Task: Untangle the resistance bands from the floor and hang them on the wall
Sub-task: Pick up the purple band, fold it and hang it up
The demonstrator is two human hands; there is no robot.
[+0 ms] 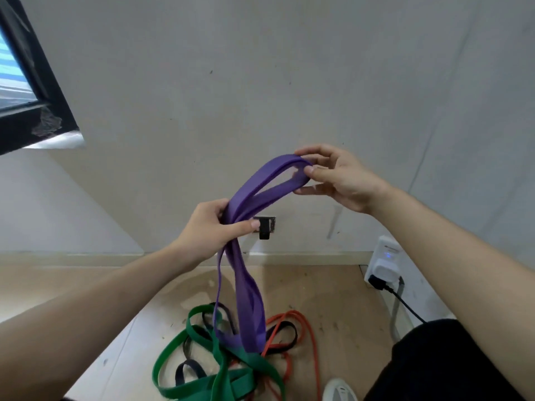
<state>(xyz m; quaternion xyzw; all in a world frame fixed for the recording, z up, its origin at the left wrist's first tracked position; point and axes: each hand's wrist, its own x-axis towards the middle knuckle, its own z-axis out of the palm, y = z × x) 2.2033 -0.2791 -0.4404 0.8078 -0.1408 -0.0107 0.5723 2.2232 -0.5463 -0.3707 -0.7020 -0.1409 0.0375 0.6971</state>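
Purple rubber, a wide resistance band [249, 308], hung doubled between the person's two hands in front of the pale wall [260, 82]. The left hand [208, 227] gripped it where the strands crossed, fingers wrapped behind and the thumb pressed across the front. Higher and to the right, the right hand [338, 178] pinched the top bend of the loop between thumb and fingertips, holding that end raised and slightly spread. From the left hand the rest of the band dropped in a long, twisted loop towards the floor [341, 299]. Its bottom curve lay in front of the pile below; whether it touched the pile could not be told.

That pile sat on the light wooden floor near the wall: a broad green band [221, 374] in overlapping loops, a thin orange band [289, 314] curving round the right side, and a black band [293, 338] threaded among them.

A small black hook [265, 230] was fixed low on the wall just behind the left thumb. Farther right, a white plug-in adapter [383, 267] stood at the skirting, with a black cable [405, 305] trailing from it. A dark window frame [37, 91] filled the upper left corner.
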